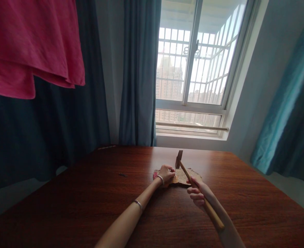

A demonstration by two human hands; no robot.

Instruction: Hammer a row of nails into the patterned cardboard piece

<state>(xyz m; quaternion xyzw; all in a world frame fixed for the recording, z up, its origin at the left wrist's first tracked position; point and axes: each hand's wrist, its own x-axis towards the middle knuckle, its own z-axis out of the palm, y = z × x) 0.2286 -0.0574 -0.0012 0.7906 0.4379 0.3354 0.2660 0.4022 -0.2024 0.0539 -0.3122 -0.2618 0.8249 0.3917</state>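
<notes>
My right hand is closed around the wooden handle of a small hammer; its metal head hangs just above a flat tan perforated piece lying on the wooden table. My left hand rests on the left part of that piece, fingers pinched together right under the hammer head. What the fingers pinch is too small to make out. A reddish bit shows at the piece's left edge.
A small dark object lies on the table left of my hands. Another thin item sits at the far table edge. Behind are blue curtains, a barred window, and a pink cloth hanging top left.
</notes>
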